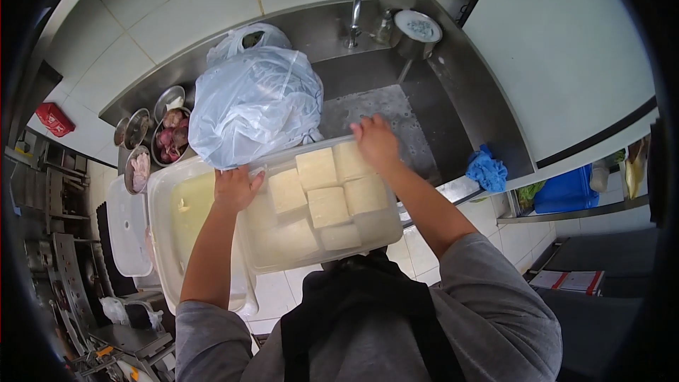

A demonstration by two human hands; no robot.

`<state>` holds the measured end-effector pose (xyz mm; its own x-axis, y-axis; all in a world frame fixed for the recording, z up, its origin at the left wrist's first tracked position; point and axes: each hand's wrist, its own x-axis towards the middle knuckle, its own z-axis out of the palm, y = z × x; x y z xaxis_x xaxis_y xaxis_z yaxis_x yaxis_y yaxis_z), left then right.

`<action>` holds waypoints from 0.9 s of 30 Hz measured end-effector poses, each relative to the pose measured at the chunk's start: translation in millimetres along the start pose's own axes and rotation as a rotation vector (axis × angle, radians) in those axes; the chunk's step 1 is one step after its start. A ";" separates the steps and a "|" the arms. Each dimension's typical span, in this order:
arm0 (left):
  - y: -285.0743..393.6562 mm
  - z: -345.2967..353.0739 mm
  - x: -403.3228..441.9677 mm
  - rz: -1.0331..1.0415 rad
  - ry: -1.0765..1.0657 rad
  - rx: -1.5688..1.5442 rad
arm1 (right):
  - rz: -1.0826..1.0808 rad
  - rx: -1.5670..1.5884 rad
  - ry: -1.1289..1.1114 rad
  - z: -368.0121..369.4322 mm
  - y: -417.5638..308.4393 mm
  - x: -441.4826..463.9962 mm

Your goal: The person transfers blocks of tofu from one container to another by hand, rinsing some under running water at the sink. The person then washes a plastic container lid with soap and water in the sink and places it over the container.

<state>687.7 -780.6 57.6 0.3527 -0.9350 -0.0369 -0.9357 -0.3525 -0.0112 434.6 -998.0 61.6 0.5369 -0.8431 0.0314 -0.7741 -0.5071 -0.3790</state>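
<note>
A translucent plastic tub (pixel 387 235) in front of my body holds several pale blocks that look like tofu (pixel 328 206), sitting in liquid. My left hand (pixel 237 187) is at the tub's far left corner, thumb spread over the rim and the other fingers partly hidden. At the far right corner, my right hand (pixel 376 143) has its fingers bent over the rim. Left of this tub stands a second plastic tub (pixel 163 201) with yellowish liquid in it. A full whitish plastic bag (pixel 258 102) lies just beyond my left hand.
Behind is a steel sink (pixel 467 110) with a tap (pixel 356 18) and a pot of whitish contents (pixel 417 28). A blue cloth (pixel 486 169) lies on its right edge. Metal bowls, one with red onions (pixel 170 138), stand left of the bag. A white lid (pixel 127 226) is far left.
</note>
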 end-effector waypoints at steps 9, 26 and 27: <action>4.2 -4.1 0.7 -0.017 -0.071 0.078 | -0.449 -0.088 -0.099 18.9 -11.3 -27.8; 39.5 19.7 21.0 0.002 0.419 -0.137 | 0.501 0.010 -0.250 20.7 171.8 -440.4; 39.8 17.0 20.0 0.014 0.406 -0.143 | 0.670 0.025 -0.439 18.7 192.4 -472.0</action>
<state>657.5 -812.7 39.4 0.3387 -0.8691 0.3606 -0.9409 -0.3145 0.1258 38.5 -694.3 -43.5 0.0478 -0.8168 -0.5749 -0.9736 0.0905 -0.2094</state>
